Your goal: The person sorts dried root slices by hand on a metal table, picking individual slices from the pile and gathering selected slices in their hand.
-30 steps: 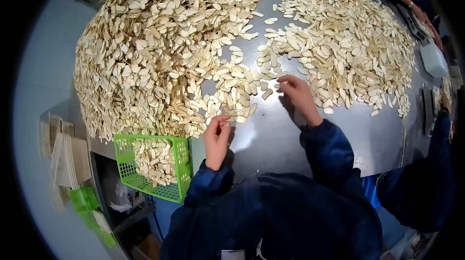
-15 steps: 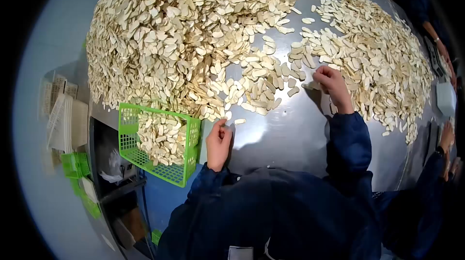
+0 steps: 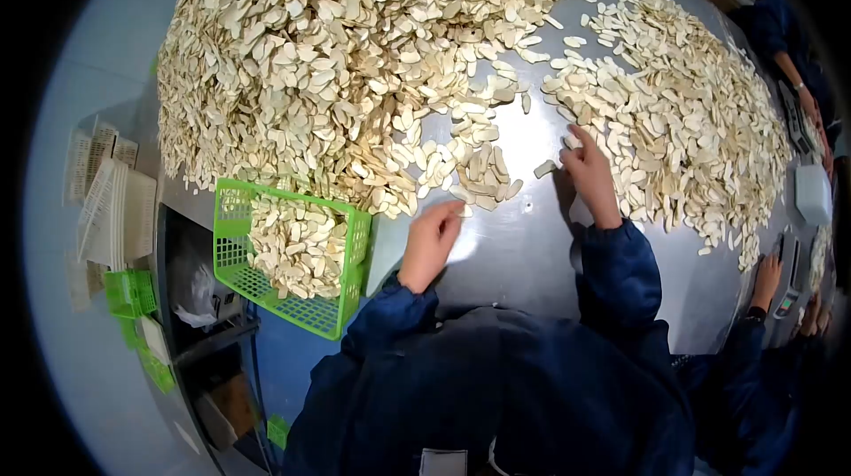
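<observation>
Pale, oval dried slices lie all over the metal table. My left hand (image 3: 431, 245) is closed, fingertips at the near edge of a small group of slices (image 3: 483, 179); whether it grips one is hidden. My right hand (image 3: 592, 176) has its thumb and index finger around a pale slice (image 3: 572, 141), left of the right-hand spread of slices (image 3: 683, 113). A darker single slice (image 3: 545, 169) lies just left of that hand. The green plastic basket (image 3: 355, 254), tilted at the table edge left of my left hand, holds many slices.
A large heap of slices (image 3: 292, 59) covers the back left of the table. Stacked white baskets (image 3: 115, 210) and a small green basket (image 3: 129, 293) stand at far left. On the right are a co-worker's hand (image 3: 768, 279), a scale (image 3: 785, 285) and a white box (image 3: 812, 194).
My left hand has moved right and slightly up to the middle slices. My right hand has shifted slightly left and down, its fingers more extended. Several slices have left the middle group's right side.
</observation>
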Available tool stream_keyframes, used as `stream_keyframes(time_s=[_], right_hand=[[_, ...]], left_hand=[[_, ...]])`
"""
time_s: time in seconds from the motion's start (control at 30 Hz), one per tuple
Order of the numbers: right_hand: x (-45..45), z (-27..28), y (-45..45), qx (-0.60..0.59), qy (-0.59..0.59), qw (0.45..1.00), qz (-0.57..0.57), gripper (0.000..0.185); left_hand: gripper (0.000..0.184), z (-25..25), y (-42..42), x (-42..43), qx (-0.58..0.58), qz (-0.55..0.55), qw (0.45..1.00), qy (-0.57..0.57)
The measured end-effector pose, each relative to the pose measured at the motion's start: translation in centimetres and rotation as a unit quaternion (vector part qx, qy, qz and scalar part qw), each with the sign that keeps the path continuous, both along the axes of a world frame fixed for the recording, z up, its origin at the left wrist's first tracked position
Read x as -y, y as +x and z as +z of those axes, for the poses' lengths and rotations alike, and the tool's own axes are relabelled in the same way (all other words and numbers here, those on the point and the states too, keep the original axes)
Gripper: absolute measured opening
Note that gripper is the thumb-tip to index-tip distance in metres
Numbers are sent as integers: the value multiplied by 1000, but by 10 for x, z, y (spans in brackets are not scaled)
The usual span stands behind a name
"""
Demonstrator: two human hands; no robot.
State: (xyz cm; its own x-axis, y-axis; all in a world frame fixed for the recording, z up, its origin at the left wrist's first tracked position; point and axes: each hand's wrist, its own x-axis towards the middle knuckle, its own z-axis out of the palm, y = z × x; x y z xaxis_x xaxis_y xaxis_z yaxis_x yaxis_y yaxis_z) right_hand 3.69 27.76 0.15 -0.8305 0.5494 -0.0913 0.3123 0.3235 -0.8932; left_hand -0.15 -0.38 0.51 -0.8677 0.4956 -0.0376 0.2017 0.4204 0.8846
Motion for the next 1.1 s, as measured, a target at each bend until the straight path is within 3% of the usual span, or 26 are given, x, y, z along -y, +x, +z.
stream_keyframes(time_s=[0.07, 0.13, 0.2, 0.4, 0.53, 0.6, 0.7, 0.8, 0.97, 1.1], right_hand=[[29, -1, 11, 13, -26, 996, 86, 40], [64, 11, 21, 8, -54, 976, 210, 33], [83, 0, 28, 23, -60, 964, 256, 30], [84, -3, 46, 17, -316, 938, 144, 24], [81, -4, 49, 11, -495, 864, 96, 22], [79, -4, 51, 10, -530, 843, 93, 21], [77, -10, 55, -16, -647, 752, 125, 28], [92, 19, 45, -5, -707, 708, -7, 29], [104, 0, 45, 52, -659, 729, 177, 36], [103, 2, 43, 35, -630, 773, 60, 50]], left_hand=[[25, -4, -16, -11, -129, 20, 991, -17], [23, -5, -32, -26, -190, 8, 978, -86], [22, -4, -39, -33, -229, -8, 963, -141], [11, 3, -43, -40, -207, -63, 949, -228], [14, -9, -39, -44, -206, -73, 958, -187], [16, -7, -35, -44, -142, -62, 977, -148], [18, 19, -28, -44, -31, -90, 994, -61], [25, 44, -20, -46, 22, -133, 991, 0], [30, 15, -52, -51, -43, -46, 996, -67], [33, 8, -58, -65, -127, -66, 983, -112]])
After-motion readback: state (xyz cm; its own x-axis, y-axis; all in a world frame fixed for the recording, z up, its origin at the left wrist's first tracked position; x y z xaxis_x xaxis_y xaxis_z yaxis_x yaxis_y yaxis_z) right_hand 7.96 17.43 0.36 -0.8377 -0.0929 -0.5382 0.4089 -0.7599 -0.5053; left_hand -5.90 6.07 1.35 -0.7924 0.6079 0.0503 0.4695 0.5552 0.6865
